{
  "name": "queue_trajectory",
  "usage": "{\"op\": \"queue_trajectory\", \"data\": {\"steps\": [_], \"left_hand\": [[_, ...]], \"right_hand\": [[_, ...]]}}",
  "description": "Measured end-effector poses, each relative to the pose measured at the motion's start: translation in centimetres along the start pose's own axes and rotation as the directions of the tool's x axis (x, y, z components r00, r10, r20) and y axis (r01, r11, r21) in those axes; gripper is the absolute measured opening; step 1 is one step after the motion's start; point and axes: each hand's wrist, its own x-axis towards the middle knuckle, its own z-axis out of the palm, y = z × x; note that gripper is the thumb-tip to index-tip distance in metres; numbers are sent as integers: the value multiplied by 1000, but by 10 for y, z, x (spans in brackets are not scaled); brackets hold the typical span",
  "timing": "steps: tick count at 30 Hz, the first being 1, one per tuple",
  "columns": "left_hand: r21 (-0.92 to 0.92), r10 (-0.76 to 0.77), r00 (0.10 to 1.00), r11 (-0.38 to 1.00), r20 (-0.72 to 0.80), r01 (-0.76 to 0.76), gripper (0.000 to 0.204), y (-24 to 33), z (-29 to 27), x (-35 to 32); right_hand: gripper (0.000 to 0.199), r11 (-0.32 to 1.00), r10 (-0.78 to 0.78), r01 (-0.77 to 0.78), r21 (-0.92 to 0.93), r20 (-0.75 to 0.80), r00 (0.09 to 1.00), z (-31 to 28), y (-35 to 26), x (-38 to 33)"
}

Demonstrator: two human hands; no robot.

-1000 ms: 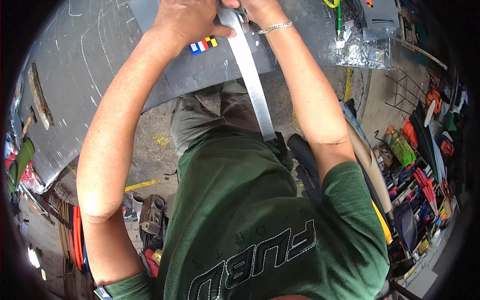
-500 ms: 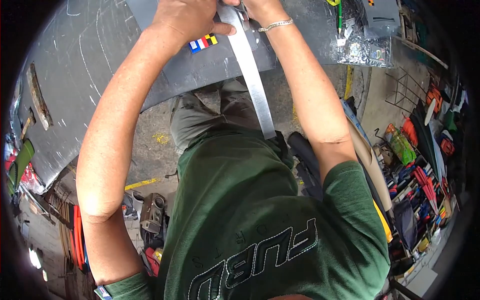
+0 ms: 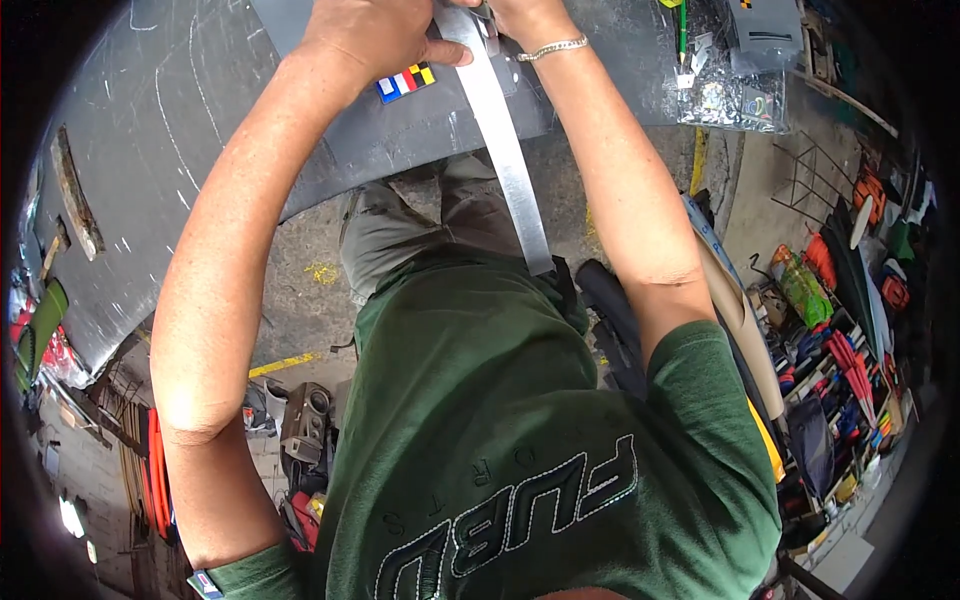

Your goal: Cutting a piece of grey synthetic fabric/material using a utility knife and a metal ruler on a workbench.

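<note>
A long silvery metal ruler (image 3: 505,150) runs from between my hands over the table's near edge, its lower end close to my shirt; no markings can be made out on it. My left hand (image 3: 372,35) lies on its left side, the thumb pressing on the metal and the other fingers partly cut off by the top edge. To the right of the ruler, my right hand (image 3: 525,18) is closed around something metallic, mostly hidden and out of frame. A colourful checkered patch (image 3: 405,84) shows beneath my left hand on dark grey material.
The dark grey tabletop (image 3: 130,120) bears chalk-like lines and a worn wooden piece (image 3: 78,190). At the right lie a green pencil (image 3: 683,35) and a clear plastic bag (image 3: 735,100). Crowded coloured goods (image 3: 830,370) fill the right side; a grey-brown object (image 3: 306,425) sits on the floor.
Hardly anything differs. The ruler and patch appear slightly higher in the picture, and both hands keep their places.
</note>
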Motion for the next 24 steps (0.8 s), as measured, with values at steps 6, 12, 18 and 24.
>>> {"op": "queue_trajectory", "data": {"steps": [6, 12, 18, 24], "left_hand": [[31, 17, 1000, 999, -23, -17, 60, 0, 1, -1], [56, 33, 998, 998, -45, -31, 61, 0, 2, -2], [119, 24, 998, 993, -59, -16, 64, 3, 2, -4], [94, 11, 1000, 995, 22, -13, 66, 0, -2, -2]], "right_hand": [[57, 978, -185, 193, -73, 111, 977, -6, 8, -2], [54, 978, -91, 86, -189, -15, 996, 14, -7, -6], [53, 974, -89, 83, -209, -23, 996, 8, 4, 0], [54, 963, -224, 236, -128, 103, 969, 2, 8, 3]]}}
